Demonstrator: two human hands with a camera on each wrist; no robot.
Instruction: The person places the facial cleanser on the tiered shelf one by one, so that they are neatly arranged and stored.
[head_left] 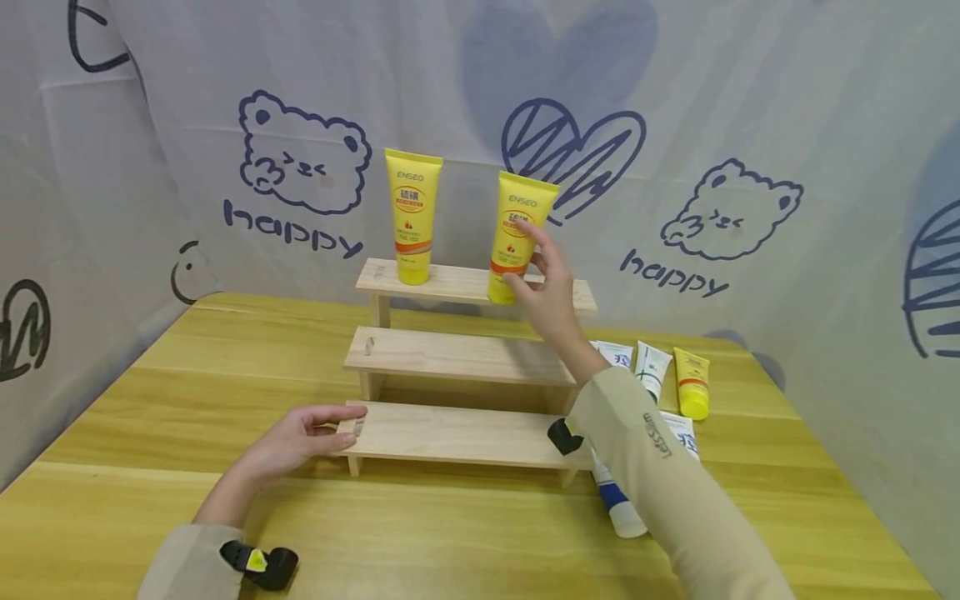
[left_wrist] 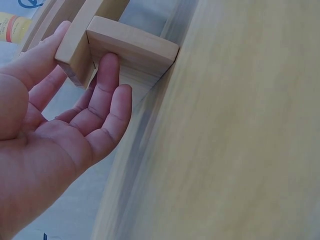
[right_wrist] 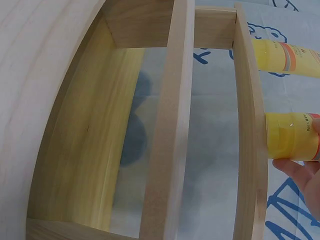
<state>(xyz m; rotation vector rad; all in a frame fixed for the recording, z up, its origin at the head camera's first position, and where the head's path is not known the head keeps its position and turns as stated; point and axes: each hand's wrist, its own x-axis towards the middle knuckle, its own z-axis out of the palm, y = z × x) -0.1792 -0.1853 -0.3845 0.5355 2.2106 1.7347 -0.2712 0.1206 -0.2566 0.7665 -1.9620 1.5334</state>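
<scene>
A three-step wooden display stand [head_left: 450, 431] stands on the table. My right hand [head_left: 551, 296] holds a yellow squeeze tube [head_left: 517, 237] by its side, thumb and fingers around the lower half. The tube is upright with a slight tilt, its cap right at the top step [right_wrist: 250, 125]. Another yellow tube [head_left: 411, 217] stands cap-down on the left of that step. My left hand [head_left: 300, 437] grips the left end of the bottom step, with fingertips at its edge and beside the leg [left_wrist: 130, 42].
Right of the stand lie several tubes: a yellow one [head_left: 692, 383], a white one [head_left: 652, 367], and a white-and-blue one [head_left: 618, 504] partly hidden by my right sleeve. A printed cloth [head_left: 450, 67] hangs behind the wooden table [head_left: 420, 542].
</scene>
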